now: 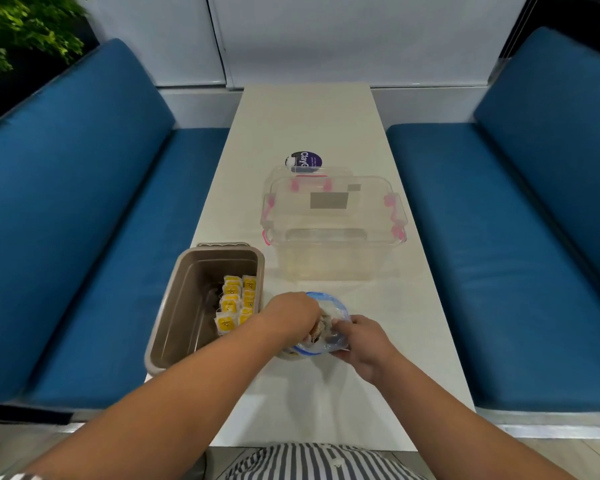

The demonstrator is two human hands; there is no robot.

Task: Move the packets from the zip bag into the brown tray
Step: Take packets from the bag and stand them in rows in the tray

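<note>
The left hand reaches in from the near-left, wrist bent down and fingers curled into the open mouth of the zip bag. Its fingertips are buried among the contents, so a grasp cannot be confirmed. The right hand pinches the bag's near-right rim and holds the mouth open. The bag stands mid-width on the near half of the tabletop, just beside the brown tray, which lies along the left edge with yellow packets lined against its right wall. Bare surface runs from the bag to the near and right edges. A clear lidded box stands beyond, with a purple-labelled pouch behind it.
</note>
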